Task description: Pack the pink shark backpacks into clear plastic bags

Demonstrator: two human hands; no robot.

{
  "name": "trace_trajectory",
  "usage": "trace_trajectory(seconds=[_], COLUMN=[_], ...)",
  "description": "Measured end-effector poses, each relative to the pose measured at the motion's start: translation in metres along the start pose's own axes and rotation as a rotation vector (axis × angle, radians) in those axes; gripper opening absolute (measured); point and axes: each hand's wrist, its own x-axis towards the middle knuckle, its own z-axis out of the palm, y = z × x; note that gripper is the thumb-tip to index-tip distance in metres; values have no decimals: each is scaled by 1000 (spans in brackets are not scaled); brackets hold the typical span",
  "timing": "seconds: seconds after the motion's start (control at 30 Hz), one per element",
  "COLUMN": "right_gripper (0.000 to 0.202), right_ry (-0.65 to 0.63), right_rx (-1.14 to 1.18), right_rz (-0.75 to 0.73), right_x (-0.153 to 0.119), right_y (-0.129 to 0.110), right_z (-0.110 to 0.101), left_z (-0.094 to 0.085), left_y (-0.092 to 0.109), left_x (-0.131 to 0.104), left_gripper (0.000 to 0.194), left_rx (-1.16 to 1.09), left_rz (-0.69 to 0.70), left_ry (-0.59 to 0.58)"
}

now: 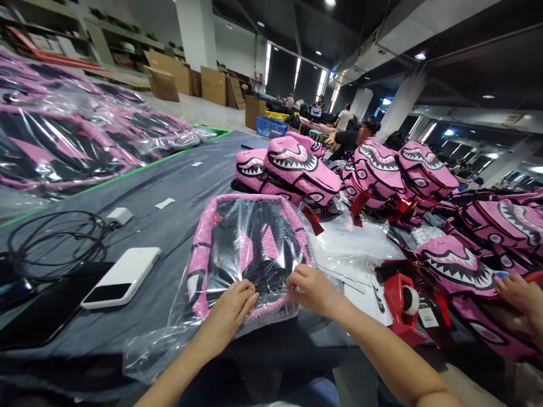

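Note:
A pink and black backpack [251,271] lies flat in front of me, its strap side up, inside a clear plastic bag [159,347]. The loose end of the bag spreads out toward my lower left. My left hand [231,308] is closed at the near edge of the backpack, its fingertips pressed together on the plastic. To its right, my right hand [311,288] has its fingers curled and pinches the same bag near the lower right corner. The exact folds under the fingertips are hidden.
Bagged backpacks [63,135] are heaped at left. Pink shark-face backpacks [297,164] are piled ahead and right. A white power bank [123,280], a coiled black cable [57,240] and a red tape dispenser [401,308] lie nearby. Another person's hand [520,294] is at far right.

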Motion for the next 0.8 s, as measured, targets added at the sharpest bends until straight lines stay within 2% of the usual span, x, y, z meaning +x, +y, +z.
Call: trace_trajectory(seconds=[0.07,0.2,0.3,0.43,0.53,0.6,0.63,0.67,0.73,0.8], right_gripper=[34,48,59,58,52,40,33,29,36,44], right_ry=[-78,-247,-261,-189,-55,115,236,376,664,790], right_rx=[21,62,66,91,202,335,386,405,332,205], right_rz=[-60,-46,-29,-13,-46,-29,26,127,457,813], right_x=[-1,12,17,15,-2,-31,-52,-77,-134,-192], right_y=[-5,-3,1,1,-3,-2,1,6,24,48], right_z=[9,13,12,17,14,7,2,-2,-12,-22], left_z=[0,-14,-36,-61,-65,-63,-63,-62,-63,-66], left_y=[1,-4,-22,-53,-62,-60,-57,-54,-49,-48], left_x=[1,-12,-37,-63,-65,-60,-57,-55,-52,-53], left_gripper=[57,50,44,53,57,57,57,56,56,56], left_rx=[27,143,327,353,265,230,221,213,197,188], left_rz=[24,120,161,-6,-86,-91,-89,-88,-89,-91], left_ry=[3,9,93,174,165,143,130,118,111,119])
